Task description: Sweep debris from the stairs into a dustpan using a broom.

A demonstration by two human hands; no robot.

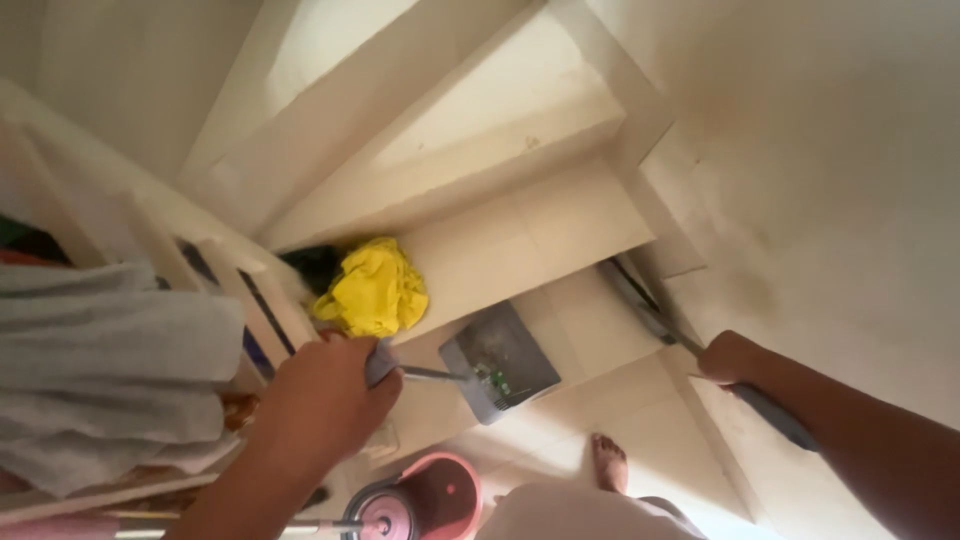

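Evidently the sweeping of the stairs (520, 235) was partway through. The left hand (325, 395) was clenched around the handle of a grey dustpan (500, 365), whose tray rested tilted on a lower tiled step and held a few small scraps. The right hand (728, 358) was closed on the grey handle of a broom (650, 315), which ran up along the wall toward the step above. A crumpled yellow cloth (373, 288) lay on the step just above the dustpan, beside something dark. A pink mop bucket (420, 500) stood below, near a bare foot (608, 462). The upper steps looked plain and pale; whether they were already swept could not be told.
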